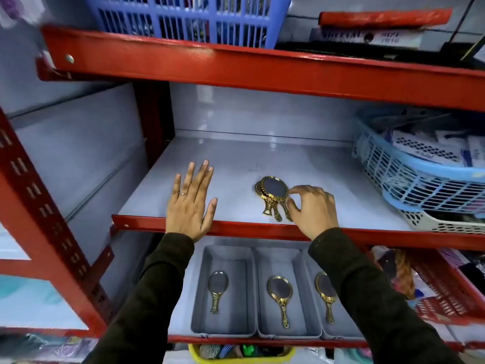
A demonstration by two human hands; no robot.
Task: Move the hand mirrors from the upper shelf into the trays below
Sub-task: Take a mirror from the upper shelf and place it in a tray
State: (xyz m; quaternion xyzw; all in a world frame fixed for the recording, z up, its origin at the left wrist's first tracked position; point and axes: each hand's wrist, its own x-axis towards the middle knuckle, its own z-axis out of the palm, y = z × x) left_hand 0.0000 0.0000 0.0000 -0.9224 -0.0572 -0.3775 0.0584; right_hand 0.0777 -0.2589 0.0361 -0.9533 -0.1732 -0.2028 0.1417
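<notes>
**A:** Hand mirrors (274,197), a small gold stack of them with 3 handles fanned out, lying flat on the upper shelf (236,164) close to its red front lip. That's what is left to shift.

**B:** And the right hand (312,210) is right on them, at 3 o'clock of the pile, fingers (295,190) curled and slightly apart, tips touching the top mirror's rim. Not clamped on anything yet, I'd say.

**A:** Agreed. The left hand (193,203) lies at 9 o'clock of the stack, well apart from it, flat on the shelf with fingers spread and holding nothing.

**B:** Down below, 3 grey trays (262,329) side by side, each already with 1 mirror in it: left (217,290), middle (280,298), right (325,292), the last partly behind the sleeve.

**A:** So we're at the pick for another round. My read: the next move calls for peeling just the top mirror off the pile, probably pinching its rim or handle, without dragging the others over the lip.

**B:** Then down and into a tray, clearing that red edge.
</notes>
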